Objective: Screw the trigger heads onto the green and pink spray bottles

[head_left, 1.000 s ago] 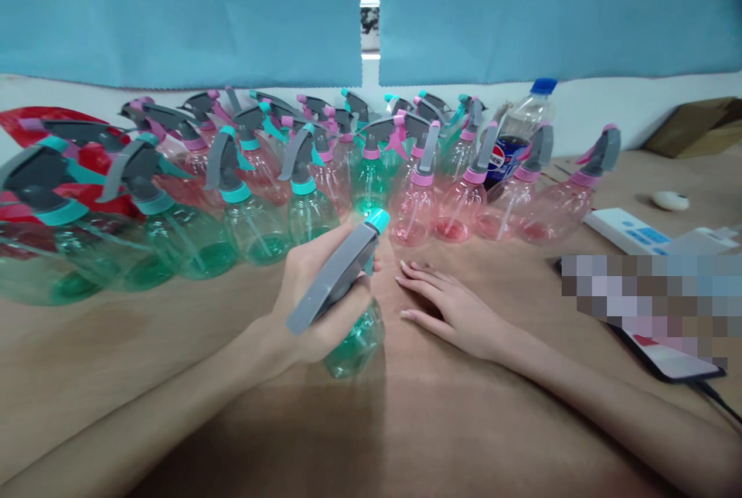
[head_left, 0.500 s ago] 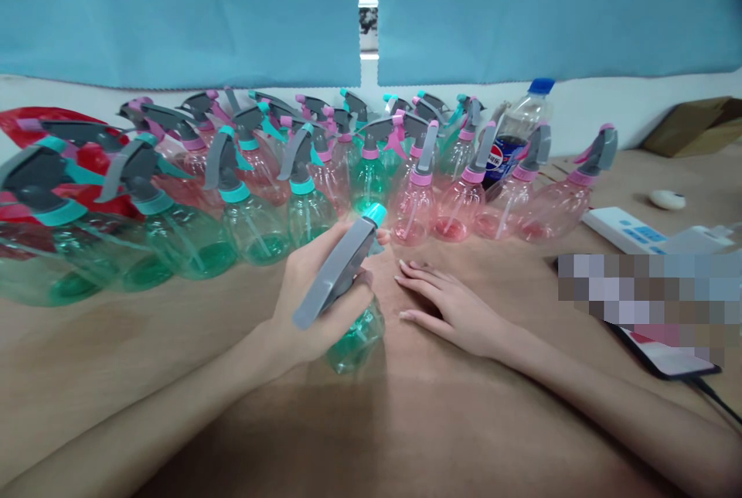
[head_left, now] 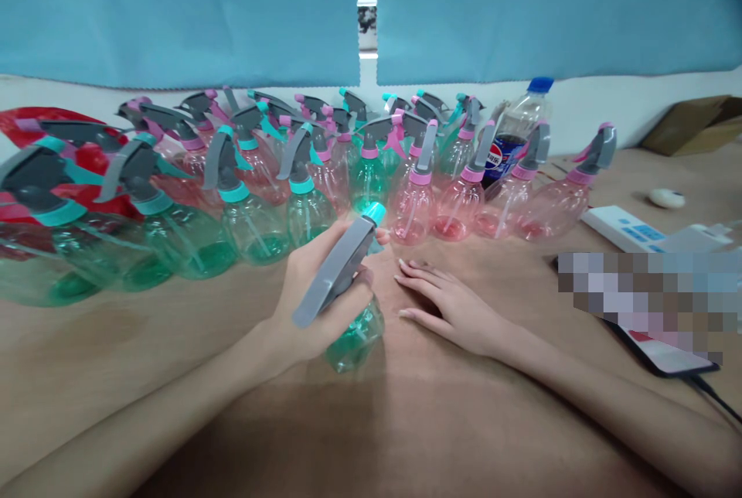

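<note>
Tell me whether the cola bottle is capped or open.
Capped: the blue cap sits on top of the cola bottle.

Left hand (head_left: 325, 297) gripping green spray bottle (head_left: 356, 339)

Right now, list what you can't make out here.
Head view, all four:
- Neck of the transparent green spray bottle: hidden by the left hand.
- Most of the screen of the black-edged phone: pixelated.
- Base of the clear blue-capped cola bottle: behind transparent pink spray bottles.
- Outer side of the leftmost green spray bottle: cut off by the left edge.
</note>
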Action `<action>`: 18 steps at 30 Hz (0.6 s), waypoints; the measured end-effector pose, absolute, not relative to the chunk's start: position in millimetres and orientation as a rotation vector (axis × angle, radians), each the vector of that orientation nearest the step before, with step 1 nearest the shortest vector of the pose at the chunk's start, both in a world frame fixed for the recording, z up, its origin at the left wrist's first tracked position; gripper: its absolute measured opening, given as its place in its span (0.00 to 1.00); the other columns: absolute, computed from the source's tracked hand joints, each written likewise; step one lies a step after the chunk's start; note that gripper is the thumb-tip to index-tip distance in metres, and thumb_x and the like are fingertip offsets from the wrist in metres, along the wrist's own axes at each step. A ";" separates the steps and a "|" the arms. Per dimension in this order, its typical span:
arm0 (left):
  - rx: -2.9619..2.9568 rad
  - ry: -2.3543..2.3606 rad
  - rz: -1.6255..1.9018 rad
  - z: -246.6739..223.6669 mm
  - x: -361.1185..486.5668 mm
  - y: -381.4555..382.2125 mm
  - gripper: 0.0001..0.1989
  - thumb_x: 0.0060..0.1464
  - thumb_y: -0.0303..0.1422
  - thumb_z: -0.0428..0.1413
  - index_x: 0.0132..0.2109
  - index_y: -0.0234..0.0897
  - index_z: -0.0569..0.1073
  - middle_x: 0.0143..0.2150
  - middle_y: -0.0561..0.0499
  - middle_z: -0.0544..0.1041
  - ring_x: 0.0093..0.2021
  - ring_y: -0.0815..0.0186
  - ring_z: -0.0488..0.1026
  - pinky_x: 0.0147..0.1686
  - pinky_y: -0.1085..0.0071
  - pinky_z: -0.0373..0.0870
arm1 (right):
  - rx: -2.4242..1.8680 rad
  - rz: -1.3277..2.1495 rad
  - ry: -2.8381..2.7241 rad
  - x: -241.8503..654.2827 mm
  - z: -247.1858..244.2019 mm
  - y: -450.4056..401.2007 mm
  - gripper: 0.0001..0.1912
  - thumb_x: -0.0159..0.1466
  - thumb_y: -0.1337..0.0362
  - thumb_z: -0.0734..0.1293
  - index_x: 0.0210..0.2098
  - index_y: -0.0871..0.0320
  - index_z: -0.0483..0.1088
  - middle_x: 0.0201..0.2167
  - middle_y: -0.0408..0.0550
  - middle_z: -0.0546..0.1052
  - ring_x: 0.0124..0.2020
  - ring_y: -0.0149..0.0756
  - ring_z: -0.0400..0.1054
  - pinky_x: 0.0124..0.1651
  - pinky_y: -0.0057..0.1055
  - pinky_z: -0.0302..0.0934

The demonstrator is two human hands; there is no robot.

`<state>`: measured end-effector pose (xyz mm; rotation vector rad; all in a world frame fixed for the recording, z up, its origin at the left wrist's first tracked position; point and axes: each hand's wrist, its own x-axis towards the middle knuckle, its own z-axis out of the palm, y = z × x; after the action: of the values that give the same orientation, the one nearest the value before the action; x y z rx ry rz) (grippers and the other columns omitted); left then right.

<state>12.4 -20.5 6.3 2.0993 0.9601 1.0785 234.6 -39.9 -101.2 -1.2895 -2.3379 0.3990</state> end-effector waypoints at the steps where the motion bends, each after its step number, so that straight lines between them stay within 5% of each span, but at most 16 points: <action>1: 2.101 0.955 1.077 6.0 12.1 -20.4 0.13 0.47 0.29 0.52 0.43 0.39 0.70 0.24 0.57 0.66 0.21 0.70 0.64 0.24 0.71 0.66 | -1.293 0.398 -2.339 234.6 -101.2 -39.9 0.28 0.67 0.48 0.60 0.62 0.52 0.62 0.65 0.52 0.62 0.66 0.48 0.55 0.65 0.53 0.52; 18: 2.102 0.960 1.066 6.4 12.2 -20.3 0.14 0.47 0.28 0.52 0.44 0.37 0.70 0.23 0.58 0.65 0.21 0.70 0.64 0.24 0.71 0.65 | -1.317 0.398 -2.363 234.9 -100.6 -39.7 0.29 0.67 0.48 0.60 0.62 0.56 0.62 0.65 0.54 0.62 0.66 0.48 0.54 0.66 0.51 0.51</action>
<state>12.2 -20.3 6.4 2.1016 0.9601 1.0655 234.9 -39.7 -100.6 -1.3172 -2.3634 0.3976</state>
